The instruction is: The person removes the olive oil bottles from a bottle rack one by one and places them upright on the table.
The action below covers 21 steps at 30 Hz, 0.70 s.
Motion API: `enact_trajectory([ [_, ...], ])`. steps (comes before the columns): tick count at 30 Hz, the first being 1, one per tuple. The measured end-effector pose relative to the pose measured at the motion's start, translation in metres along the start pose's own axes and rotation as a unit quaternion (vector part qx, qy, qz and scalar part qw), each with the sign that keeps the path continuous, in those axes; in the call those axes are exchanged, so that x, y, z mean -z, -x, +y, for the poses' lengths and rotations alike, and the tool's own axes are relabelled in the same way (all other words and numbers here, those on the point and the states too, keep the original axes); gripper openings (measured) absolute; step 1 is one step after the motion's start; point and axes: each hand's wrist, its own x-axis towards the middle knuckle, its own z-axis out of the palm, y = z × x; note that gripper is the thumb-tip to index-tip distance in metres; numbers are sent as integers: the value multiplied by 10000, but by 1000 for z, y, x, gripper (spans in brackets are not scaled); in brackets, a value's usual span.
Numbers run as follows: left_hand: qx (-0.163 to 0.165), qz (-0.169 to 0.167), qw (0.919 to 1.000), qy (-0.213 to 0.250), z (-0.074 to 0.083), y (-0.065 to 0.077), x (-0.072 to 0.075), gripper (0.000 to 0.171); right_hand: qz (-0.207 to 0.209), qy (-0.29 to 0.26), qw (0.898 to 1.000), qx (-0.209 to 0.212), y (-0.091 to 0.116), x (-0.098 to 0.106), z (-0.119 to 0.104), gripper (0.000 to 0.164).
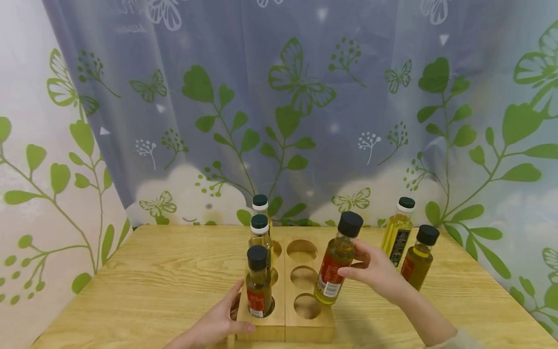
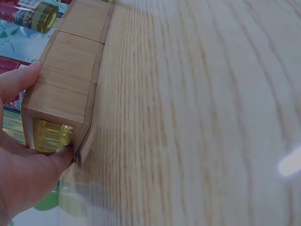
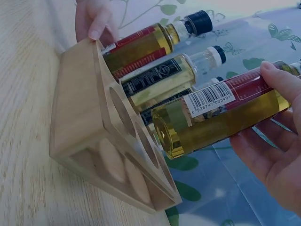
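My right hand point(image 1: 379, 274) holds a bottle of golden oil point(image 1: 333, 266) with a black cap and red label. The bottle tilts above the right row of round holes in a wooden bottle rack point(image 1: 263, 333), its base near the front hole. With thumb and fingers, my left hand point(image 1: 215, 317) grips the rack's near left corner. In the rack's left row stands a red-labelled oil bottle point(image 1: 258, 286) at the front, and behind it are two green-capped oil bottles point(image 1: 260, 237). The right wrist view shows the held bottle's barcode label point(image 3: 211, 99) and its clear base.
To the right on the wooden table point(image 1: 165, 271) stand a green-capped bottle of yellow oil point(image 1: 395, 237) and a black-capped, red-labelled bottle point(image 1: 417, 264), partly behind my right hand and forearm. A leaf-and-butterfly curtain point(image 1: 244, 97) hangs behind the table.
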Motion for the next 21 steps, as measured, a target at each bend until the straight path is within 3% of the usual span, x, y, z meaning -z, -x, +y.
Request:
enact_trajectory([
  [9, 12, 2, 10000, -7, 0, 1, 0, 100, 619, 464, 9965, -311, 21, 27, 11, 59],
  [14, -9, -2, 10000, 14, 0, 1, 0, 101, 1073, 820, 9892, -570, 35, 42, 16, 57],
  [21, -10, 103, 9999, -15, 1, 1, -2, 101, 1187, 865, 9857, -826, 58, 66, 27, 55],
])
